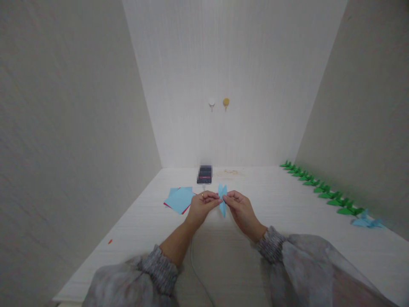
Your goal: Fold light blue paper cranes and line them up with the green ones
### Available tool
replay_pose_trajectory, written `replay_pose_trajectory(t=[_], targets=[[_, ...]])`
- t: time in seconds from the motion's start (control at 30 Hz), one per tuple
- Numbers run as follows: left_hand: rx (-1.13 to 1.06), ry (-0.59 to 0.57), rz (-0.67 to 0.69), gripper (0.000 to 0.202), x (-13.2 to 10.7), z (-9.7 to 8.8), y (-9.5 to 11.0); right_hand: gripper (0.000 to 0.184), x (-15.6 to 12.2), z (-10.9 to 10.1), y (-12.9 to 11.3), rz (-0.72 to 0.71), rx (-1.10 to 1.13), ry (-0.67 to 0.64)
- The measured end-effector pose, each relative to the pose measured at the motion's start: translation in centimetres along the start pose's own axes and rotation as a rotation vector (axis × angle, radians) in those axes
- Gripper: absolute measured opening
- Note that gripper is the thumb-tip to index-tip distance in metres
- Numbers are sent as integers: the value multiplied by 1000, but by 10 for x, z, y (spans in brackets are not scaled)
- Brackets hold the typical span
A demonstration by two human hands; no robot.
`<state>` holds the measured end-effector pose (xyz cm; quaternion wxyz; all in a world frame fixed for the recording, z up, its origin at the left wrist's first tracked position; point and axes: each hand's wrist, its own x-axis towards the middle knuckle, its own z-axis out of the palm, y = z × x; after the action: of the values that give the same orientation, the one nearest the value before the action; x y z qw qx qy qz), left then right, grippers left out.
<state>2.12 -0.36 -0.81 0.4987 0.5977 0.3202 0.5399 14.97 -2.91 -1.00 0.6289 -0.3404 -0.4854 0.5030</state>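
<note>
A light blue piece of folded paper (223, 209) is held upright above the table, its two narrow points parted at the top. My left hand (203, 207) pinches its left side between thumb and fingers, and a ring shows on one finger. From the other side my right hand (238, 208) pinches it the same way. Fingertips cover the middle of the fold. Left of my left hand lies a loose stack of square paper sheets (179, 199), light blue on top with red edges showing beneath.
A phone (204, 175) lies at the back, with a cable (200, 279) running toward me. Along the right wall stand several green folded paper cranes (332, 199) in a row, a light blue one (367, 221) nearest. A small red scrap (110, 241) lies left. Walls enclose three sides.
</note>
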Motion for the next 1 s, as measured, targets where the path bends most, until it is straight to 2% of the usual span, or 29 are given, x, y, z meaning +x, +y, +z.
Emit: replay_pose_trajectory(t=[0.2,0.43,0.6,0.77,1.0], targets=[[-19,-2,47,16,0,0,1,14,-2,4,-3,-1,74,-23],[-105,-18,16,15,0,1,-1,14,1,0,1,-7,36,25],[-142,-33,-10,21,-1,3,2,16,3,-1,3,-19,17,52],[-224,-71,-16,30,0,4,5,22,3,-1,3,-33,46,26],[-169,-68,-55,33,3,5,-3,30,2,-2,0,-13,-31,31]])
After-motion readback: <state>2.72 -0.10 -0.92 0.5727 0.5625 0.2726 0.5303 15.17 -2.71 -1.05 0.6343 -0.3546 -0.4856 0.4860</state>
